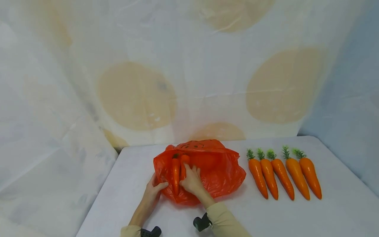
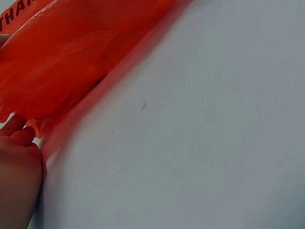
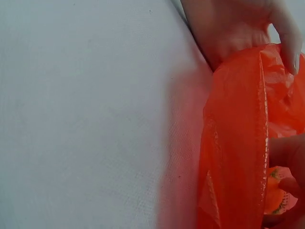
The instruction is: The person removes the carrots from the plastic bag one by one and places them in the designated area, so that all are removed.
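A red plastic bag [image 1: 220,174] lies on the table with its mouth spread toward me. Two orange carrots show side by side within its left part, a left carrot [image 1: 175,174] and a right carrot [image 1: 185,160]. My right hand [image 1: 191,181] reaches into the mouth and grips the right carrot, thumb at its left side and fingers over it. At the bag's left edge, my left hand [image 1: 152,192] holds the rim, its thumb inside and its fingers outside. In the right wrist view the left thumb [image 3: 288,38] hooks over the plastic.
Several carrots with green tops, among them a near carrot [image 1: 258,177] and a far-right carrot [image 1: 310,177], lie in a row right of the bag. The white table [image 1: 334,217] meets a spotted cloth backdrop [image 1: 201,82] behind and hanging cloth at both sides.
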`<move>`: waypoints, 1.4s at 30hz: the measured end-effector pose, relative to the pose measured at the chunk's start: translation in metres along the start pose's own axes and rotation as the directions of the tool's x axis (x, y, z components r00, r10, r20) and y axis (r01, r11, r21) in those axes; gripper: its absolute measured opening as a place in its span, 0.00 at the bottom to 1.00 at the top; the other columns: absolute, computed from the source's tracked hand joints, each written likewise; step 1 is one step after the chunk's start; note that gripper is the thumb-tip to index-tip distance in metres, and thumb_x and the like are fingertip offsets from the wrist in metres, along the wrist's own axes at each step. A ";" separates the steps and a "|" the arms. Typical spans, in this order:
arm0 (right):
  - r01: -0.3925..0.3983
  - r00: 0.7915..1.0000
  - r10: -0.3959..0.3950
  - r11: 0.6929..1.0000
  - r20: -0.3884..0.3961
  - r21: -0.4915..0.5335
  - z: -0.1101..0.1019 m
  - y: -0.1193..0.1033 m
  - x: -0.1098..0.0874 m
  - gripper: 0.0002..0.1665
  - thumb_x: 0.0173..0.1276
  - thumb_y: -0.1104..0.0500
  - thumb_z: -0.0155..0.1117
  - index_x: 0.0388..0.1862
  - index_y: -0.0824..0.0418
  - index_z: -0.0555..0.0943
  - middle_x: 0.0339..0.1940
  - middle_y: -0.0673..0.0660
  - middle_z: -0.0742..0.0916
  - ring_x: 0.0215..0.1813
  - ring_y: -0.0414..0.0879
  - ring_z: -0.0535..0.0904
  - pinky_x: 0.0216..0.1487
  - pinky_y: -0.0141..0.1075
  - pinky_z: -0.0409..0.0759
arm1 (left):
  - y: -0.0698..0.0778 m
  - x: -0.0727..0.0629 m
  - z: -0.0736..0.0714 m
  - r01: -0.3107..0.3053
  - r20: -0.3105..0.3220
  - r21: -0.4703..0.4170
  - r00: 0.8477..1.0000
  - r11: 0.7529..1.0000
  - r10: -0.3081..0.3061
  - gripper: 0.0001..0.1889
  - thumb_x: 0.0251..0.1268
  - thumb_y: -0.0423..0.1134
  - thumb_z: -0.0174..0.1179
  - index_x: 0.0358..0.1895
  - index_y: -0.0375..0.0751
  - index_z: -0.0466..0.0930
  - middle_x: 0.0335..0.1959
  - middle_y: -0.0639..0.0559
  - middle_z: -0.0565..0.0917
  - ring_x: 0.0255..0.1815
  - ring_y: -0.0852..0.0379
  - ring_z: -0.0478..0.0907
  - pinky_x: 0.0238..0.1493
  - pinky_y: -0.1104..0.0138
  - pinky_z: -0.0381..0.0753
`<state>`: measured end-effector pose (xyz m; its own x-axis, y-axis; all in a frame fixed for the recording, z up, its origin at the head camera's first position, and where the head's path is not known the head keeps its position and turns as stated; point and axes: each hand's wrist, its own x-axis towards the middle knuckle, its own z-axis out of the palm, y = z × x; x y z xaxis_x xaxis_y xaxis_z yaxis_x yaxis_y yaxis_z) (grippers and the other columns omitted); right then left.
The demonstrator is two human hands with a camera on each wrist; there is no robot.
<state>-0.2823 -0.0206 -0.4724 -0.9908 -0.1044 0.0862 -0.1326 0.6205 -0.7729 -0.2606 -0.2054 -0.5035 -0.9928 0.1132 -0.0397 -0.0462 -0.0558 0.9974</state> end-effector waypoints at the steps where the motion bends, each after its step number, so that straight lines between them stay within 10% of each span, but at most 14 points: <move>1: 0.006 1.000 -0.006 1.000 -0.008 -0.002 0.001 0.001 0.001 0.44 0.52 0.69 0.71 0.70 0.65 0.69 0.59 0.74 0.73 0.62 0.69 0.64 0.61 0.58 0.71 | 0.000 0.000 0.000 0.000 -0.001 -0.003 1.000 1.000 0.000 0.35 0.65 0.38 0.59 0.75 0.52 0.57 0.71 0.47 0.68 0.68 0.46 0.67 0.59 0.68 0.77; 12: 0.005 0.998 -0.002 0.999 -0.065 0.036 -0.013 0.012 0.008 0.40 0.51 0.75 0.64 0.68 0.68 0.71 0.54 0.71 0.82 0.57 0.70 0.75 0.61 0.59 0.73 | 0.002 0.000 -0.001 -0.006 0.022 -0.026 1.000 1.000 0.007 0.36 0.66 0.37 0.58 0.75 0.51 0.55 0.71 0.45 0.67 0.67 0.47 0.67 0.59 0.69 0.77; 42: -0.094 0.992 0.087 0.992 0.091 0.083 -0.080 0.010 -0.022 0.30 0.62 0.72 0.59 0.65 0.60 0.77 0.57 0.61 0.80 0.49 0.53 0.73 0.57 0.53 0.77 | 0.006 0.001 0.002 0.041 -0.024 -0.004 0.999 0.999 -0.042 0.37 0.64 0.39 0.61 0.75 0.52 0.56 0.71 0.48 0.68 0.66 0.48 0.67 0.59 0.69 0.77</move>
<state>-0.2639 0.0498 -0.4319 -0.9919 -0.1208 -0.0388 -0.0360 0.5612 -0.8269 -0.2612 -0.2042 -0.4977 -0.9924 0.0916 -0.0825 -0.0877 -0.0550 0.9946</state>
